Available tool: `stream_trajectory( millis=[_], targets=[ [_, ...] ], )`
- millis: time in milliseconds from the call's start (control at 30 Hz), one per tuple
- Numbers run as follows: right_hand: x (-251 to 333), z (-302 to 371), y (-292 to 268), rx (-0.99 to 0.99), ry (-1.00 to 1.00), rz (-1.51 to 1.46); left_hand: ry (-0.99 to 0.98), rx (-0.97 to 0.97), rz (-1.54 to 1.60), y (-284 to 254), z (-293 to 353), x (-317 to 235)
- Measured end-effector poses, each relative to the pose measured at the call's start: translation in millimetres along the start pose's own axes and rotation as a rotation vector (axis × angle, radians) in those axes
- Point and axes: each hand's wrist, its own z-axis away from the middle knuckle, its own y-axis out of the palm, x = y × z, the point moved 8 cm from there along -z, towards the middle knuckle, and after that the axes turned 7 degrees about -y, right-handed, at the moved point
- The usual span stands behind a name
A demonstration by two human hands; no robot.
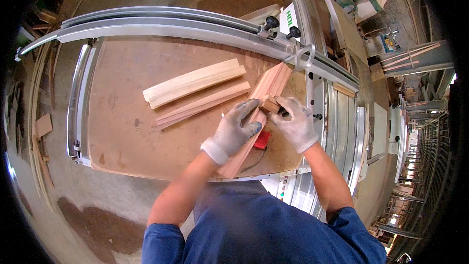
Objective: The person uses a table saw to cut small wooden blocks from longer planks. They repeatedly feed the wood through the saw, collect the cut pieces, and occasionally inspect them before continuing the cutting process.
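A long reddish wooden piece (272, 83) lies slantwise across the brown table of a saw. My left hand (229, 132), in a pale, grey-smudged glove, grips this piece near its middle, with thumb and fingers on either side. In my right hand (294, 124), gloved alike, a small wooden block (269, 104) is pinched between thumb and fingers. That block rests against the upper face of the long piece. Partly covered by the long piece, a small red object (262, 140) with a dark strap lies on the table; its kind is unclear.
Left of my hands lie a wide pale board (195, 83) and a narrower reddish strip (202, 105). A metal fence (181, 27) with black knobs (272, 23) runs along the far side. Metal rails (337, 132) stand to the right. Wood strips (39, 132) lie on the left floor.
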Motion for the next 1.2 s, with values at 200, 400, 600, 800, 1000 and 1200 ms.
stream_trajectory(
  millis=[200, 400, 600, 800, 1000, 1200],
  targets=[
    [1.4, 0.1, 1.4, 0.043, 0.006, 0.054, 0.02, -0.022, -0.001, 0.3, -1.0, -1.0],
    [1.3, -0.1, 1.6, 0.046, -0.014, 0.077, 0.046, -0.079, -0.156, -2.1, -4.8, -8.5],
    [2.8, 1.0, 1.4, 0.02, 0.005, 0.062, 0.015, -0.084, -0.135, -3.6, -4.3, -9.3],
    [2.1, 2.1, 2.2, -0.002, -0.017, 0.085, 0.018, -0.083, -0.117, -3.1, -5.1, -8.4],
    [0.5, 3.7, 3.9, -0.001, -0.001, 0.078, 0.008, -0.067, -0.153, -2.7, -5.3, -8.8],
    [0.6, 3.6, 3.2, 0.008, 0.015, 0.046, 0.036, -0.076, -0.197, -3.5, -4.1, -16.4]
  ],
)
